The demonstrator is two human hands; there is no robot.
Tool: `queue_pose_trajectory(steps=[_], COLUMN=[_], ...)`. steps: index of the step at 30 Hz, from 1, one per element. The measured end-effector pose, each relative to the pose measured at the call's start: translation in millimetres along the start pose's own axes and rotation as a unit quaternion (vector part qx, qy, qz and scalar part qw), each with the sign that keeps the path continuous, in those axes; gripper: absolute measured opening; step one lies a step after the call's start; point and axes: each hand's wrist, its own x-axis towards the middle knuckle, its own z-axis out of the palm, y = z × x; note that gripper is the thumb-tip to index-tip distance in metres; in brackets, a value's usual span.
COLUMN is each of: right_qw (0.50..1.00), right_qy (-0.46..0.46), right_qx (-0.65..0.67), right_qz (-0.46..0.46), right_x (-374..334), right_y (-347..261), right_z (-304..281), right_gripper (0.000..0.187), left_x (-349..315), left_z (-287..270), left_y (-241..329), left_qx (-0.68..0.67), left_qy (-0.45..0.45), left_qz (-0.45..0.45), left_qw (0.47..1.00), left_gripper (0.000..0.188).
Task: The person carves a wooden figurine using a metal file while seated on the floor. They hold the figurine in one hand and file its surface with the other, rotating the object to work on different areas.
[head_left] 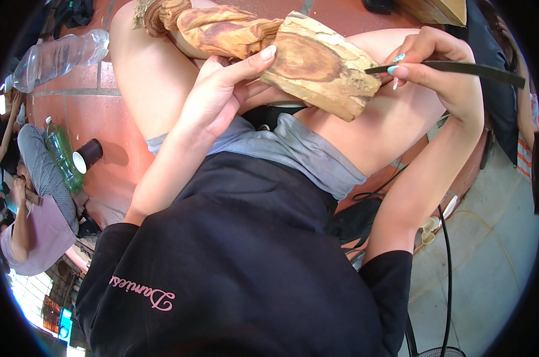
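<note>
A wood carving (233,33) lies slanted above my lap. Its far-left part is rounded and swirled with brown grain, and its near end is a rough, pale block with a flat cut face showing a dark ring. My left hand (222,89) grips it from below, with the thumb on the edge of the block. Between thumb and fingers, my right hand (451,68) pinches a slim, dark, flat tool (477,69). The tool's tip touches or nearly touches the block's right side. Its exact kind is unclear.
On the red tiled floor at left are a large clear bottle (64,56), a green bottle (61,152) and a dark cup (88,154) on its side. Another person (40,232) sits at far left. A black cable (448,273) runs down the right; a cardboard box (439,11) stands top right.
</note>
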Motion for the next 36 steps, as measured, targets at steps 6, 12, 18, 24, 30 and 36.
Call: queue_pose_trajectory(steps=[6, 12, 18, 24, 30, 36], right_qw=[0.995, 0.995, 0.999, 0.992, 0.984, 0.984], right_qy=[-0.050, -0.039, 0.040, 0.105, 0.159, 0.144], right_qx=[-0.048, -0.064, -0.006, 0.045, -0.011, 0.017], right_qz=[0.074, 0.072, -0.014, -0.045, -0.075, -0.107], right_x=[17.4, 16.2, 0.2, -16.1, -25.8, -26.3], right_y=[-6.5, 1.0, 16.7, 20.2, 11.8, 14.6], right_z=[-11.4, -14.4, -1.5, 12.1, 28.2, 29.0], right_gripper=[0.017, 0.016, 0.014, 0.011, 0.013, 0.013], left_x=[0.8, 2.3, 2.7, 1.6, 1.7, 0.1], left_z=[-0.5, -2.2, -2.4, -0.5, -1.3, -0.4], left_y=[-1.9, -3.9, -2.6, -2.0, -2.2, -0.8], left_qx=[0.006, -0.002, 0.000, 0.006, 0.005, 0.024], left_qy=[0.005, 0.009, 0.004, 0.006, -0.002, -0.016], left_qz=[0.010, 0.012, 0.006, 0.006, 0.006, -0.004], left_qw=[1.000, 1.000, 1.000, 1.000, 1.000, 1.000], left_gripper=[0.040, 0.041, 0.041, 0.041, 0.040, 0.044])
